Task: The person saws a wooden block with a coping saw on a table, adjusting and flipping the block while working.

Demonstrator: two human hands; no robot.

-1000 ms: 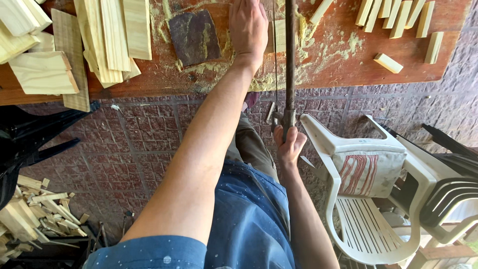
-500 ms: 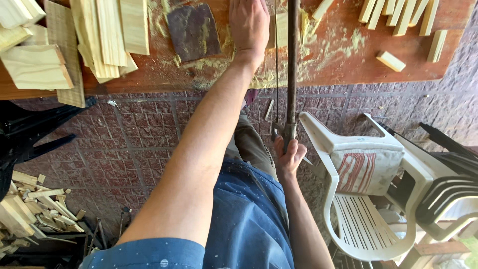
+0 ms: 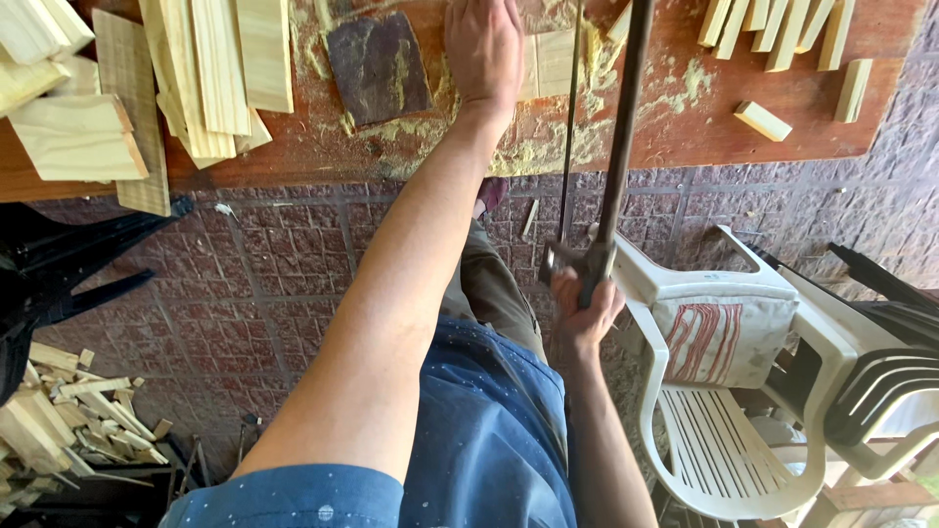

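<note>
Red workbench (image 3: pixel 685 127), sawdust-strewn, spans the top of view; its near edge overhangs brick paving. White plastic chair (image 3: pixel 724 391) stands close at right, just beside the sawing arm. Stacked pale boards (image 3: pixel 210 68) crowd the bench's left end; short cut blocks (image 3: pixel 782 29) line the right. Left hand (image 3: pixel 482 49) presses flat on a small wood piece (image 3: pixel 548 64), pinning it to the bench. Right hand (image 3: pixel 584 308) is clenched round the handle of a frame saw (image 3: pixel 616 137), blade beside the piece. Judgement: keep strokes straight, hold-down firm, fingers away from the blade. Elbow room is tight chair-side, open toward the scrap pile (image 3: pixel 68 411).
</note>
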